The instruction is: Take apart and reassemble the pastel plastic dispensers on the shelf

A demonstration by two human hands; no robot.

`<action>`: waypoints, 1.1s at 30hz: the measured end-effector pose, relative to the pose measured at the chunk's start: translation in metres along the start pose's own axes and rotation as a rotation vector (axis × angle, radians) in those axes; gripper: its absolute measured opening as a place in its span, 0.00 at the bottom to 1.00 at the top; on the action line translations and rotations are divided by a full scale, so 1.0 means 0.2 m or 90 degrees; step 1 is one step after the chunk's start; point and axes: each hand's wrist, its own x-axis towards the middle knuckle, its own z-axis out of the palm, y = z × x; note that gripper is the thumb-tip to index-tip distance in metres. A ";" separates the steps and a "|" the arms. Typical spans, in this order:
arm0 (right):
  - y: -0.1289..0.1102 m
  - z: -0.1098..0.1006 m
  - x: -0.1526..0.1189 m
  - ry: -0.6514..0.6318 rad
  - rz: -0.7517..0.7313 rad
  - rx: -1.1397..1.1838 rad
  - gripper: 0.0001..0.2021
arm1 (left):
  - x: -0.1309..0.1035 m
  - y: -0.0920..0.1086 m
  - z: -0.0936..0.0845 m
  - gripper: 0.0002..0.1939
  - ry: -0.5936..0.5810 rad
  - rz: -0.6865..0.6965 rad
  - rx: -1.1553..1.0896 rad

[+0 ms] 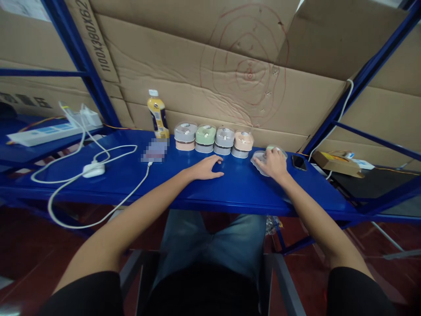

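Observation:
My left hand (pixel 208 168) rests on the blue table, fingers apart and slightly curled, holding nothing. It lies just in front of a row of small round-cornered two-tier plastic boxes: a grey and pink box (pixel 186 137), a green and grey box (pixel 205 138), a grey box (pixel 224 141) and a peach and grey box (pixel 242 144). To their right, my right hand (pixel 275 165) is bent over round plastic container pieces, fingers closed on them. A translucent grey piece (pixel 259 163) sticks out on the left, a greenish one (pixel 282 152) behind; my hand hides much of both.
A yellow bottle (pixel 159 115) stands at the back left, near a pixelated device (pixel 155 150) on a white cable. A white charger (pixel 94 169) and a power strip (pixel 46 133) lie further left. A dark phone (pixel 299 162) and a cardboard box (pixel 337 164) are right. Cardboard (pixel 164 57) backs the table.

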 end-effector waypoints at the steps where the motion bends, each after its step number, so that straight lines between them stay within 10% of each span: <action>1: 0.01 0.00 0.00 -0.011 0.033 0.015 0.35 | 0.00 0.00 0.00 0.36 0.002 0.001 -0.002; 6: 0.00 0.02 -0.03 -0.125 0.043 0.120 0.41 | -0.01 0.01 0.01 0.45 0.033 -0.007 -0.045; 12: -0.32 -0.01 -0.08 -0.094 -0.246 0.345 0.46 | 0.00 0.02 0.03 0.66 0.041 0.008 -0.185; 17: -0.50 -0.02 0.04 -0.033 -0.277 0.519 0.42 | -0.02 -0.01 0.01 0.69 0.071 0.003 -0.202; 24: -0.25 0.07 0.12 -0.071 -0.153 0.479 0.36 | -0.04 0.00 -0.04 0.31 0.026 0.038 -0.033; 33: -0.12 0.14 0.14 -0.188 -0.120 0.308 0.40 | -0.05 -0.02 -0.07 0.29 0.050 -0.003 -0.035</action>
